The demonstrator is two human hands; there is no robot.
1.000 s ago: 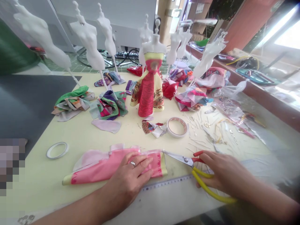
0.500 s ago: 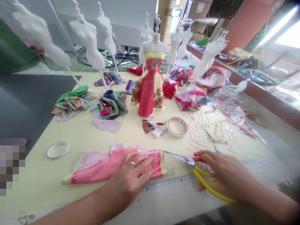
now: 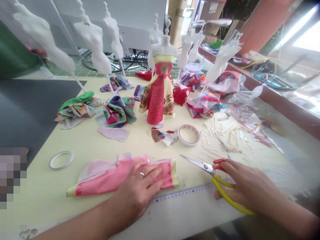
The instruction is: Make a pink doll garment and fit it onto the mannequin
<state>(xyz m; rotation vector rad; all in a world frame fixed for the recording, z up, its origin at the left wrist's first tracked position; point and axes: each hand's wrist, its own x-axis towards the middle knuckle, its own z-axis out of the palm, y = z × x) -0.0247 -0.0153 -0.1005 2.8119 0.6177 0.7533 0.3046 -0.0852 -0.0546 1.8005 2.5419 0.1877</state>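
My left hand (image 3: 140, 188) lies flat with its fingers stretched over a folded pink fabric piece (image 3: 105, 181) with yellow ends and a whitish backing. A ring is on one finger. In my right hand (image 3: 240, 183) are scissors (image 3: 207, 167) with red and yellow handles. Their blades look closed and point left, a little apart from the fabric's right end. Below the fabric runs a printed ruler strip (image 3: 185, 192), partly covered by my left hand.
A small doll mannequin in a red and yellow dress (image 3: 157, 100) stands mid-table, with several bare white mannequins (image 3: 96, 46) around it. Fabric scraps (image 3: 118, 113), a tape roll (image 3: 189, 135), a thinner ring of tape (image 3: 60, 160) and gold trinkets (image 3: 220, 132) lie about.
My right hand has drawn the scissors slightly right, and their tips have moved from the fabric's right edge to a short distance off it. My left hand and the fabric stay put.
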